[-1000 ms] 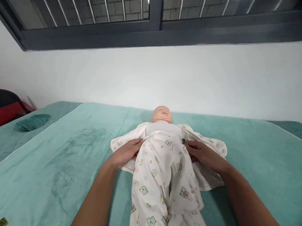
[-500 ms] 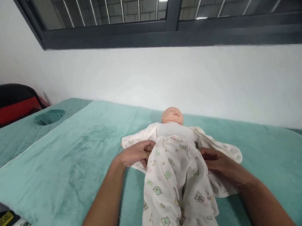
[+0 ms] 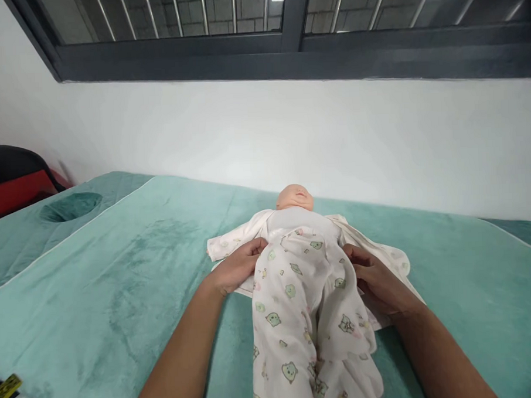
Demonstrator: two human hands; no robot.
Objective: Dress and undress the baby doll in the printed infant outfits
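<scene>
A baby doll (image 3: pixel 294 196) lies on its back with its head toward the wall. It wears a white undershirt (image 3: pixel 301 218), white patterned pants (image 3: pixel 292 306) and an open white jacket (image 3: pixel 238 238) spread out beneath it. My left hand (image 3: pixel 239 264) is at the left side of the pants near the waist, fingers closed on the fabric. At the opposite side, my right hand (image 3: pixel 377 279) has its fingers bent against the pants by the hip, over the jacket's edge. Both sets of fingertips are partly hidden by cloth.
The doll rests on a bed with a teal cover (image 3: pixel 98 312), which has a round hole (image 3: pixel 71 207) at the left. A black and red object (image 3: pixel 16 183) stands beyond it. Behind are a white wall and a barred window (image 3: pixel 187 17). Items with a yellow label (image 3: pixel 5 392) sit lower left.
The view has shifted slightly, so the doll appears a little higher and to the left. Both hands have slid slightly up the sides of the pants toward the waist.
</scene>
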